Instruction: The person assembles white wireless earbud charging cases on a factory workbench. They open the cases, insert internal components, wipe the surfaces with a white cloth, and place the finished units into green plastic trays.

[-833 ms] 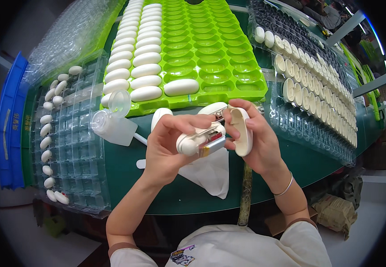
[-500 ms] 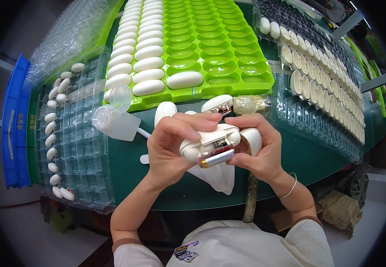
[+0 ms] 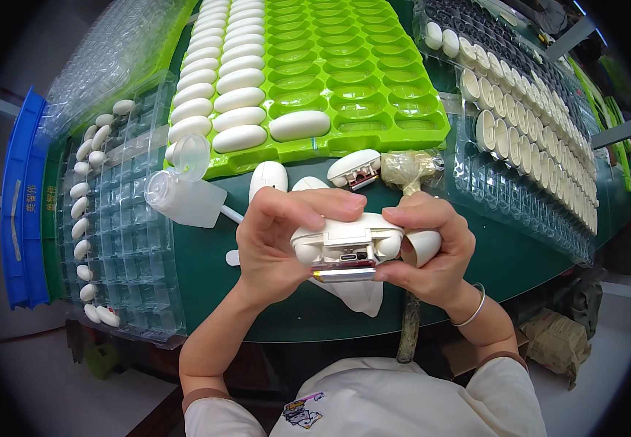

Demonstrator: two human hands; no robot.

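Observation:
Between both hands is an opened white earbud charging case (image 3: 348, 234), its charging port, red circuit board edge and silver battery facing me. My left hand (image 3: 272, 237) grips its left end, fingers on top. My right hand (image 3: 443, 255) pinches the right end with thumb and forefinger, and also keeps a loose white rounded shell (image 3: 423, 247) against the palm. Just beyond lie another case with bare electronics (image 3: 355, 169) and a closed white case (image 3: 268, 177). Under the hands a white cloth (image 3: 363, 295) lies on the green table, partly hidden.
Ahead is a bright green tray (image 3: 315, 148) with rows of white cases. Clear trays stand left (image 3: 137, 255) and right (image 3: 454, 178), the right one holding many shells. A clear bottle with an open cap (image 3: 188, 198) and a tape-wrapped mallet (image 3: 409, 171) are near my hands.
The opened case has turned from a slant to nearly level, its port side now more squarely toward me. My right hand has shifted slightly right with the loose shell.

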